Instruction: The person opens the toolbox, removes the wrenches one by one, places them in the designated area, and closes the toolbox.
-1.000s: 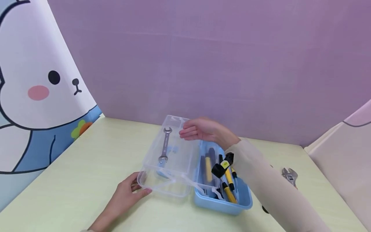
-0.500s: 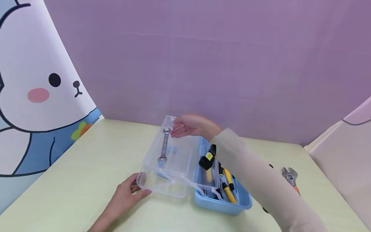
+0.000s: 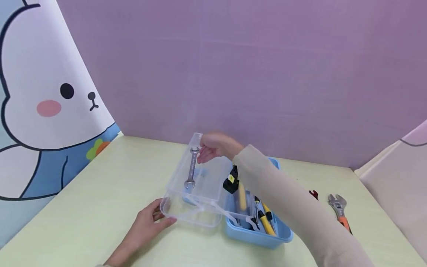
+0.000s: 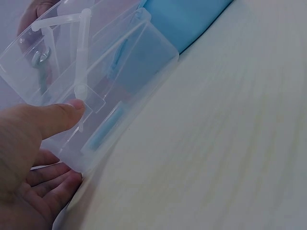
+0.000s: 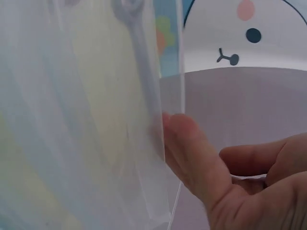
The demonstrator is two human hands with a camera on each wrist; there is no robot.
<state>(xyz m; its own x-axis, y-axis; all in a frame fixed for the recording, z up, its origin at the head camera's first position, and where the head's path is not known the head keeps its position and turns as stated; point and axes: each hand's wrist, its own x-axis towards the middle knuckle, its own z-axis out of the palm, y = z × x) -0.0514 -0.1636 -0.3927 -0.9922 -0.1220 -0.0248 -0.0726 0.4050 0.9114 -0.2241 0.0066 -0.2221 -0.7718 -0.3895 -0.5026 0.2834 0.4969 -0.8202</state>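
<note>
A blue toolbox (image 3: pixel 260 241) stands opened, its clear plastic lid (image 3: pixel 208 221) folded out to the left. Above the lid, a clear tray (image 3: pixel 208 185) on white hinge arms carries a double open-ended wrench (image 3: pixel 192 168). My left hand (image 3: pixel 146 224) holds the lid's near left corner, thumb above and fingers below; the left wrist view shows the thumb (image 4: pixel 64 117) over the edge. At the tray's far end, my right hand (image 3: pixel 215 146) has loosely bent fingers beside the wrench's upper end. In the right wrist view, its fingertips (image 5: pixel 180 125) reach past the translucent wall.
Screwdrivers with yellow and black handles (image 3: pixel 267 224) lie inside the box. On the right, an adjustable wrench (image 3: pixel 339 211) with an orange handle lies beside a partly hidden red tool (image 3: pixel 313 194). A purple backdrop (image 3: pixel 217 74) rises behind the table. My right sleeve covers part of the box.
My right hand has moved left along the tray's far end to the wrench's upper end, its fingers now bent further down. The left hand stays at the lid's corner.
</note>
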